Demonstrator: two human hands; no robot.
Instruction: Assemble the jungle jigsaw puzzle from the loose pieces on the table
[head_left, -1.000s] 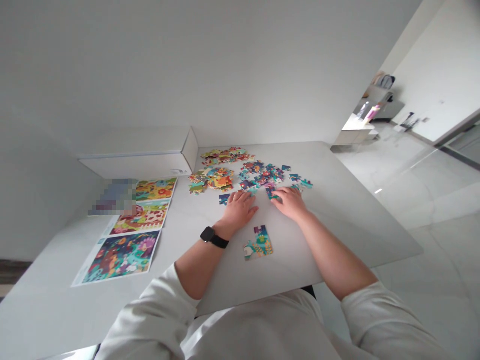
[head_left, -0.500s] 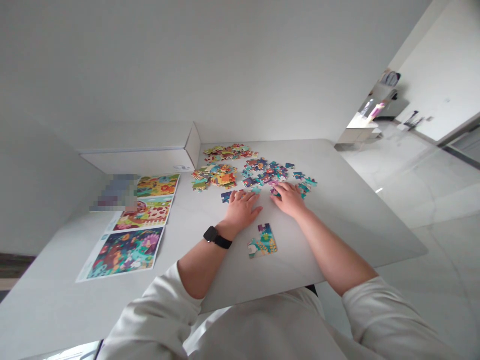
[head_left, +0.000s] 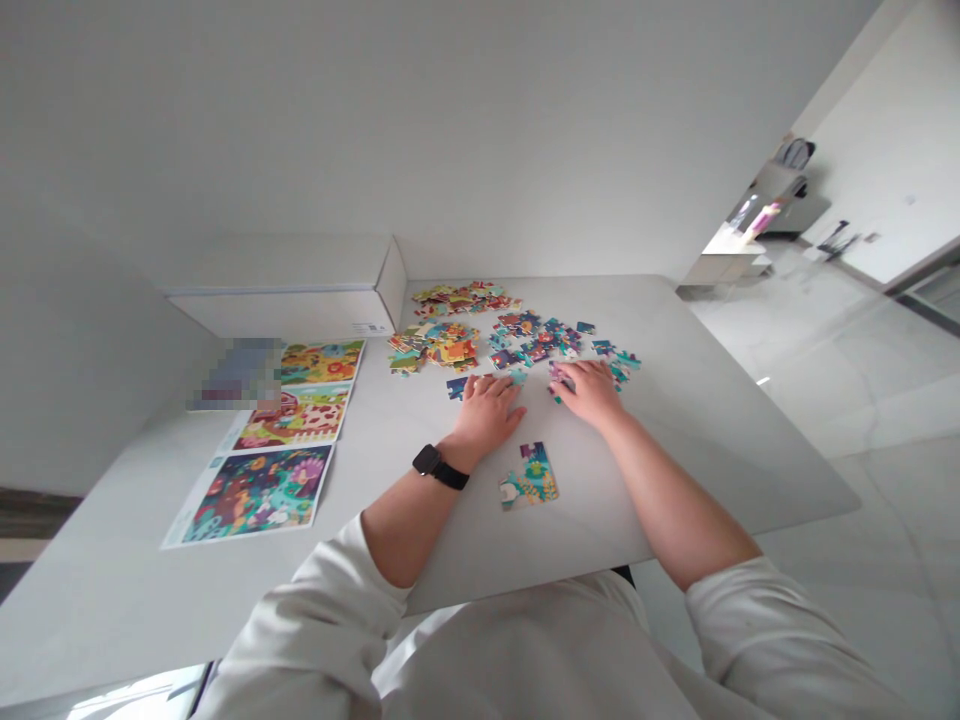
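Observation:
My left hand [head_left: 487, 412], with a black watch on the wrist, lies flat with fingers spread over some puzzle pieces. A dark blue piece [head_left: 455, 388] sticks out at its left side. My right hand [head_left: 590, 393] rests with its fingers stretched over purple and teal pieces [head_left: 556, 369] at the near edge of a dark blue pile [head_left: 529, 338]. Some of what lies under both hands is hidden. Nearer me lies a small joined section of puzzle [head_left: 531, 477], teal with yellow plants and a purple part.
Orange and green pieces [head_left: 435, 347] and red-green pieces [head_left: 465, 298] lie in piles farther back. Teal pieces [head_left: 626, 360] are scattered at the right. Printed picture sheets [head_left: 259, 495] lie at the left, beside a long white box [head_left: 285, 312] on the white table [head_left: 720, 430].
My right hand has shifted slightly right, with its fingers still on the purple pieces. My left hand stays almost in place. The whole view has tilted a little.

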